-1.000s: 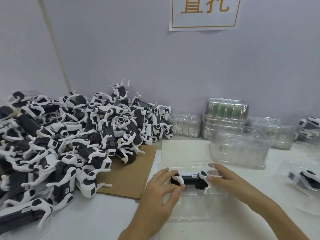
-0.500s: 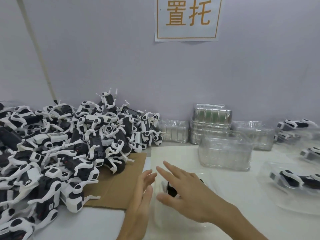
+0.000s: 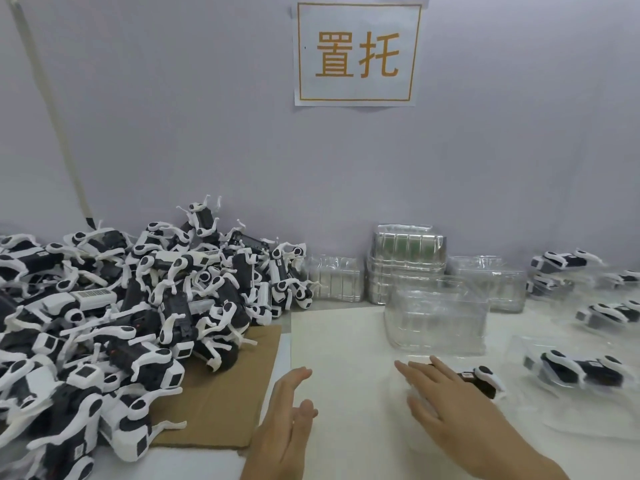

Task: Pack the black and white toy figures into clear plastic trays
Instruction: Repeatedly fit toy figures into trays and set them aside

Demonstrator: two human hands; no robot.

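Holds the right hand (image 3: 446, 403) flat at 5 o'clock in the view, fingers straight and slightly spread, pinching nothing, over a toy figure (image 3: 483, 377) lying in a clear tray (image 3: 401, 389) on the desk (image 3: 339, 341); tray edges hard to make out. Cannot tell whether resting on the plastic or just above it. Holds the left hand (image 3: 287, 420) edge-on at 6 o'clock, fingers straight and near together, gripping nothing, just beside the cardboard sheet (image 3: 235, 393) and apart from the tray.

Looks like the gap between seating one figure and fetching another from the pile (image 3: 138, 306) at 9 o'clock of the left hand.

Risks from here: pressing off-centre with an open palm and skidding the light, slick tray over the smooth desk, with no other hand bracing it. Tipping the figure out of its seat, or leaving a thin white leg above the rim. Sweeping the wrist into the filled tray (image 3: 568, 372) at 3 o'clock of the right hand, or forward into the stack of empty trays (image 3: 436, 313) at 12 o'clock. Beware, too, of dragging neighbours by hooked legs off the cardboard when pulling one figure out of the tangle.
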